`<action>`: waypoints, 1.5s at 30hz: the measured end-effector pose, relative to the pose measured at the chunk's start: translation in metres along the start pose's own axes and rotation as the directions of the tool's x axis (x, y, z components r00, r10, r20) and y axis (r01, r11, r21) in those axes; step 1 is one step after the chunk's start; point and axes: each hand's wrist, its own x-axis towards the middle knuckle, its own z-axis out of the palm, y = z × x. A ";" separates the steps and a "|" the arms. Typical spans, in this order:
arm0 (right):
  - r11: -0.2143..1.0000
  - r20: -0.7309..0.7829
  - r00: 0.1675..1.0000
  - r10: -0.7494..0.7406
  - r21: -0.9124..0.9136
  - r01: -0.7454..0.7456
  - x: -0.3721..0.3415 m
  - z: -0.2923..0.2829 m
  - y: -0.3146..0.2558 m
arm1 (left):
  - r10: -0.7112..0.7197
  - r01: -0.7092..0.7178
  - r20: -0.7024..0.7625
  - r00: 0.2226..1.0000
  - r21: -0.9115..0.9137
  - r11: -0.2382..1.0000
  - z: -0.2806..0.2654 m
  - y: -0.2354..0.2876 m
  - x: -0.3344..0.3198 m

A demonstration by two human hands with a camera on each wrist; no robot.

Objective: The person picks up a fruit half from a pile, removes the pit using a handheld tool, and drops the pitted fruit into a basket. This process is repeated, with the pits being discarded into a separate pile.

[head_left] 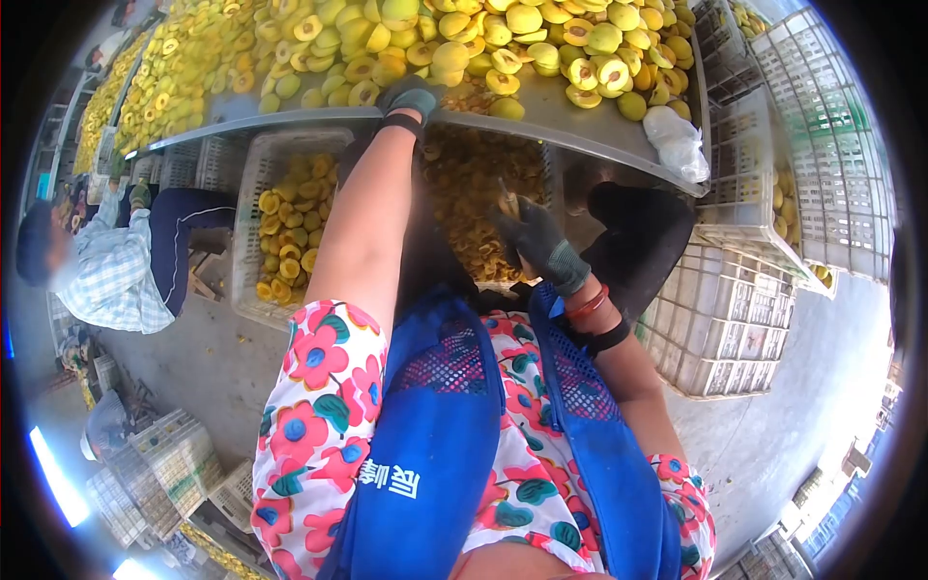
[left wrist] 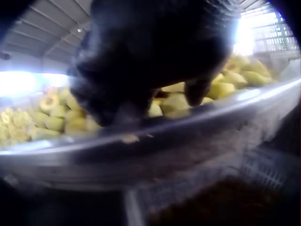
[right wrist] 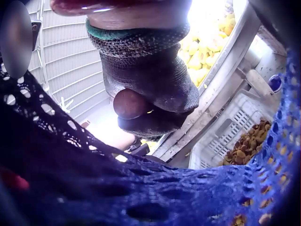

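Yellow peach halves (head_left: 503,60), many with the pit showing, lie heaped on a metal table (head_left: 599,126). My gloved left hand (head_left: 411,97) reaches over the table's near edge to the fruit. In the left wrist view its dark fingers (left wrist: 195,92) point down, spread apart, with peach halves showing between and behind them. My gloved right hand (head_left: 539,242) is in front of my body, below the table edge, curled round a small hand tool (head_left: 509,201). The tool's round brown handle end (right wrist: 130,104) sticks out of the fist in the right wrist view; most of the tool is hidden by the glove.
Below the table stand a crate (head_left: 246,227) of peach halves and a crate of brownish scraps (head_left: 483,193). White crates (head_left: 720,319) are stacked at right. A crumpled plastic bag (head_left: 675,143) lies on the table's right corner. Another person (head_left: 121,275) sits at left.
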 end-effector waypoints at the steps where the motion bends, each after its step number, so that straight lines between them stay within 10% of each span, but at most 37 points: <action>1: 1.000 -0.005 1.000 0.006 0.030 -0.006 -0.002 0.001 -0.003 | 0.034 -0.035 -0.012 0.999 -0.061 0.998 0.015 -0.010 0.016; 7: 0.994 -0.019 0.994 -0.104 0.023 0.104 -0.006 0.001 -0.004 | 0.093 -0.142 -0.179 0.979 -0.282 0.949 -0.004 0.004 -0.014; 11: 0.986 -0.052 0.986 -0.156 0.045 0.159 -0.016 0.003 -0.020 | 0.327 -0.426 -0.276 0.904 -0.651 0.628 -0.015 0.014 -0.058; 21: 0.932 -0.160 0.919 -0.362 -0.061 0.356 -0.026 0.017 -0.043 | 0.453 -0.432 -0.371 0.811 -0.901 0.034 -0.039 0.037 -0.200; 30: 0.936 -0.151 0.925 -0.348 -0.009 0.351 -0.028 0.026 -0.039 | 0.378 -0.331 -0.358 0.854 -0.934 -0.139 -0.038 0.047 -0.232; 39: 0.967 0.071 0.975 -0.211 0.159 0.198 -0.041 0.020 -0.058 | 0.399 -0.484 -0.457 0.795 -0.874 -0.036 -0.039 0.043 -0.237; 45: 0.960 0.296 0.945 -0.141 0.273 0.057 -0.042 0.009 -0.059 | 0.503 -0.316 -0.332 0.798 -0.941 -0.121 -0.042 0.035 -0.233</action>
